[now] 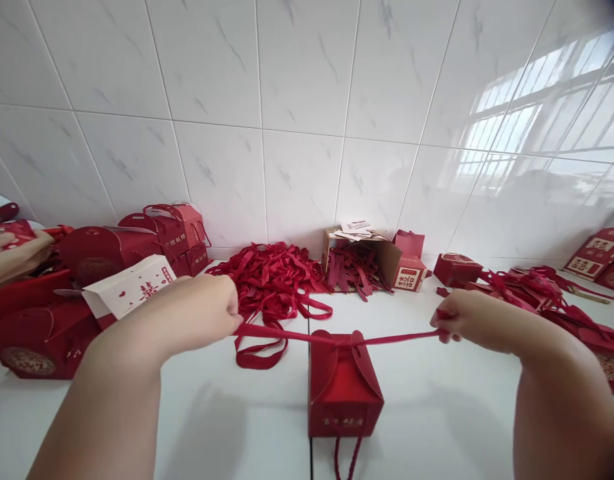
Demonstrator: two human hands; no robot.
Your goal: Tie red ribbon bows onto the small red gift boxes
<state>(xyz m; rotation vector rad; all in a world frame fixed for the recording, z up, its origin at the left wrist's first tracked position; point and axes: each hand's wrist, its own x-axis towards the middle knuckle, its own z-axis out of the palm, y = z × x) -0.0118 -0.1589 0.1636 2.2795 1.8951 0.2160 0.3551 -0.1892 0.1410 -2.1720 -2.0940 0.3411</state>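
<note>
A small red gift box (344, 393) stands on the table in front of me, its top flaps folded together and a twisted cord handle (347, 457) hanging from its near side. A red ribbon (401, 339) runs across the top of the box, pulled nearly straight out to both sides. My left hand (211, 303) is closed on one end of the ribbon, left of the box. Right of the box, my right hand (454, 317) pinches the other end. Whether the ribbon is knotted at the flaps, I cannot tell.
Behind the box lies a heap of red ribbons (281, 273). Beside it a cardboard carton (389, 263) on its side holds red strips. More red boxes (111, 250) stand at left, where another person's hand (37, 247) shows. Beribboned boxes (527, 287) sit at right. A tiled wall (307, 167) stands behind.
</note>
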